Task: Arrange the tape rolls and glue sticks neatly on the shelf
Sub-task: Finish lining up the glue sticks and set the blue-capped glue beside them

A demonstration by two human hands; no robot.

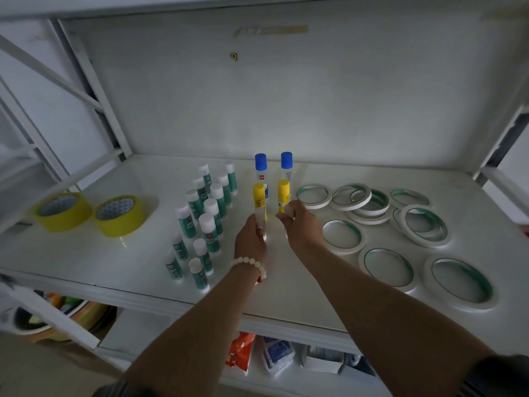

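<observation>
On the white shelf point(143, 262) my left hand point(250, 239) grips a clear-capped glue stick point(260, 217) standing in front of a yellow glue stick point(259, 196). My right hand point(302, 227) holds another clear-capped glue stick point(289, 210) in front of the second yellow stick point(283, 196). Two blue-capped glue bottles point(260, 164) point(286, 163) stand behind the yellow ones. Several green glue sticks with white caps point(206, 213) stand in a cluster to the left. Two yellow tape rolls point(120, 216) point(64, 210) lie at the far left. Several thin white tape rolls point(369, 204) lie scattered at the right.
The shelf's back wall point(286, 104) rises behind the items, and slanted white frame bars point(94, 90) close the left side. A lower shelf holds packets and boxes point(274, 353). A bowl with items point(57, 313) sits lower left.
</observation>
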